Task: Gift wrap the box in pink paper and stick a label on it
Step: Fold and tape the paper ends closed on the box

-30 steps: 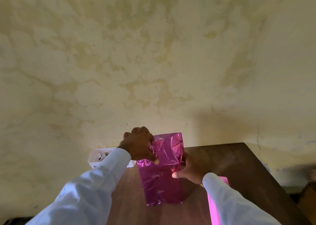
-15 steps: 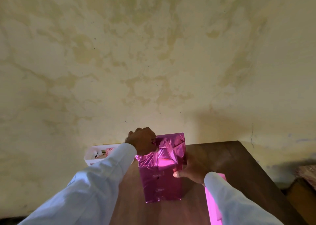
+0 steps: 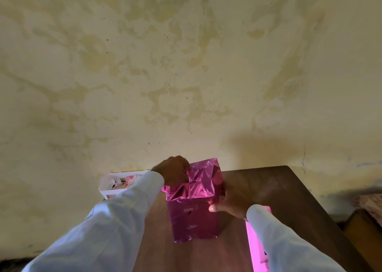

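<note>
A dark wooden table (image 3: 279, 189) is standing against a blotchy, yellowish wall (image 3: 186, 64). A white slotted basket (image 3: 110, 192) is sitting by the wall at the far left, holding patterned items too small to identify. A brown wooden piece (image 3: 359, 232) is showing at the right edge, below some patterned fabric (image 3: 370, 202).

Dim, soft focus, wide-angle edge distortion

Open room over the table (image 3: 268, 189) right of the wrapped box (image 3: 192, 220); white basket (image 3: 104, 189) left, wall (image 3: 186, 85) perhaps close behind.
</note>
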Demonstrator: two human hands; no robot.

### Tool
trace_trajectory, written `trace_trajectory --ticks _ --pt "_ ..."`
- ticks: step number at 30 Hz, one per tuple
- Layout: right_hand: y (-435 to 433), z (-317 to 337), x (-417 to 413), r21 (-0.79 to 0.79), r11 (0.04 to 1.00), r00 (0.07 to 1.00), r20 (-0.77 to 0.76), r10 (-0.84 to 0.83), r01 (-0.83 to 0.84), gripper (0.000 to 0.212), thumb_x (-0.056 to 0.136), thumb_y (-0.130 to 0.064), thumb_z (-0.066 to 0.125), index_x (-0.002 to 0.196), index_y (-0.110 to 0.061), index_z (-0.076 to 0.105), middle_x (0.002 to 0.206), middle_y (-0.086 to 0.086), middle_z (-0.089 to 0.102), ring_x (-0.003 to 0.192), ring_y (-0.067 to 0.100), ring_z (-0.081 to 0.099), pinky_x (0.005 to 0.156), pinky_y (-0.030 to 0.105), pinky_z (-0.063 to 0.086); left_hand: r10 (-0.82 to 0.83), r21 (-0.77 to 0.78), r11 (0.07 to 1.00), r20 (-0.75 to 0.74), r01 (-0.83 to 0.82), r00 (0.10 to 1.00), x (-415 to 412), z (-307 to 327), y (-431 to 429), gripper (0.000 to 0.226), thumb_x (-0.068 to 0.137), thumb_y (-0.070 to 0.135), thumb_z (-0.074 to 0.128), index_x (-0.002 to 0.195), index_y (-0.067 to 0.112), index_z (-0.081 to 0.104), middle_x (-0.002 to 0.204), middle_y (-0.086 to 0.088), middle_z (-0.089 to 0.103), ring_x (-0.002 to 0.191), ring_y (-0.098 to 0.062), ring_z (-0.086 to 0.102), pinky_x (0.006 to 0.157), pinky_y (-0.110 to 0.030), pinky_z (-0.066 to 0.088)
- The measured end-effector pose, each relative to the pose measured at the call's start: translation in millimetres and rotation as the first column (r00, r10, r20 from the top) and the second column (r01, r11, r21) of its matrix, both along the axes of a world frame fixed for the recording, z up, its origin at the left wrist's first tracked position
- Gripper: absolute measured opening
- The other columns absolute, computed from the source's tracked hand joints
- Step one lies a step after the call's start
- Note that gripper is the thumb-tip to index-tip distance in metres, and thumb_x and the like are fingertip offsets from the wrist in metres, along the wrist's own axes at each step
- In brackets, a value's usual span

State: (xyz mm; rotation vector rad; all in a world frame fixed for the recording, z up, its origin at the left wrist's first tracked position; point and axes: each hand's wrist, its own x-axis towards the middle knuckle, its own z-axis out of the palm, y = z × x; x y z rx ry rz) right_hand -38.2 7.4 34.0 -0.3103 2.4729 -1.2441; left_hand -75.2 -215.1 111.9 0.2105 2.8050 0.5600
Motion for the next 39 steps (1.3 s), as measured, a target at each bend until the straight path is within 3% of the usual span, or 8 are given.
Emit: trace_trajectory --ticks 6,9,12,16,19,28,31,39 --pt "-0.6 -1.2 -3.2 -0.002 1.0 1.0 -0.007 0.0 0.0 0.051 0.076 -0.012 0.083 0.115 -0.029 0.054 0.103 -0.01 0.07 0.095 -0.002 0.064 0.077 0.007 0.042 -0.095 -0.028 0.995 0.025 0.096 0.995 -0.1 31.4 -15.0 0.047 0.075 0.022 0.079 0.117 0.035 0.063 0.143 0.003 0.045 0.126 -0.02 0.051 0.106 -0.041 0.046" --pt "-1.2 -3.4 -5.4 0.013 1.0 1.0 -0.009 -0.005 0.005 0.049 0.077 -0.014 0.083 0.114 -0.027 0.055 0.103 -0.011 0.069 0.093 -0.003 0.064 0.072 0.004 0.04 -0.209 -0.062 0.976 0.031 0.21 0.977 9.0 60.3 -8.4 0.089 0.064 0.051 0.088 0.141 0.03 0.047 0.155 0.006 0.032 0.141 -0.018 0.032 0.117 -0.045 0.031" --pt "-1.0 -3.6 -5.8 0.026 1.0 1.0 -0.015 -0.008 0.008 0.047 0.078 -0.015 0.083 0.112 -0.028 0.054 0.102 -0.014 0.067 0.091 -0.005 0.062 0.071 0.004 0.038 -0.242 -0.172 0.955 0.019 0.242 0.97 14.0 68.7 7.2 0.109 0.048 0.079 0.078 0.141 0.037 0.042 0.151 0.01 0.037 0.139 -0.02 0.032 0.114 -0.053 0.031" --pt "-1.6 -2.7 -5.0 0.035 0.999 1.0 -0.019 -0.004 0.005 0.048 0.079 -0.015 0.082 0.115 -0.028 0.054 0.102 -0.02 0.064 0.091 -0.01 0.058 0.068 0.001 0.036 -0.263 -0.429 0.878 -0.056 0.215 0.963 12.2 51.4 26.6 0.085 0.052 0.078 0.075 0.118 0.028 0.058 0.12 0.004 0.057 0.118 -0.025 0.043 0.098 -0.045 0.037" --pt "-1.9 -2.1 -4.3 0.033 0.999 1.0 -0.022 0.0 0.0 0.05 0.079 -0.016 0.081 0.119 -0.027 0.054 0.103 -0.018 0.065 0.091 -0.009 0.059 0.067 0.001 0.037 -0.301 -0.514 0.834 -0.117 0.202 0.946 11.0 43.6 36.2 0.067 0.06 0.069 0.078 0.104 0.02 0.066 0.11 0.003 0.053 0.111 -0.024 0.042 0.096 -0.045 0.033" --pt "-1.6 -4.9 -4.4 0.036 0.999 1.0 -0.008 -0.004 0.004 0.053 0.079 -0.016 0.081 0.122 -0.028 0.053 0.105 -0.017 0.065 0.086 -0.012 0.059 0.072 0.001 0.037 -0.18 -0.276 0.946 -0.024 0.167 0.983 -6.3 29.5 30.1 0.025 0.072 0.039 0.083 0.089 0.022 0.076 0.078 0.005 0.067 0.087 -0.024 0.066 0.095 -0.045 0.047" --pt "-2.4 -4.4 -4.5 0.049 0.999 1.0 -0.019 0.0 0.001 0.058 0.079 -0.018 0.082 0.127 -0.027 0.052 0.111 -0.014 0.063 0.092 -0.007 0.056 0.082 0.01 0.042 -0.158 -0.249 0.956 0.005 0.154 0.987 -8.4 23.5 28.8 0.027 0.075 0.037 0.082 0.098 0.023 0.076 0.087 0.002 0.074 0.085 -0.022 0.07 0.089 -0.043 0.056" --pt "-1.6 -2.7 -4.7 0.025 1.0 1.0 -0.016 0.017 -0.017 0.061 0.078 -0.014 0.082 0.128 -0.028 0.051 0.105 -0.021 0.062 0.093 -0.012 0.056 0.079 0.007 0.042 -0.13 -0.21 0.969 0.007 0.129 0.991 -12.1 7.5 22.9 0.03 0.076 0.037 0.079 0.101 0.021 0.072 0.09 0.0 0.072 0.086 -0.024 0.069 0.086 -0.042 0.058"
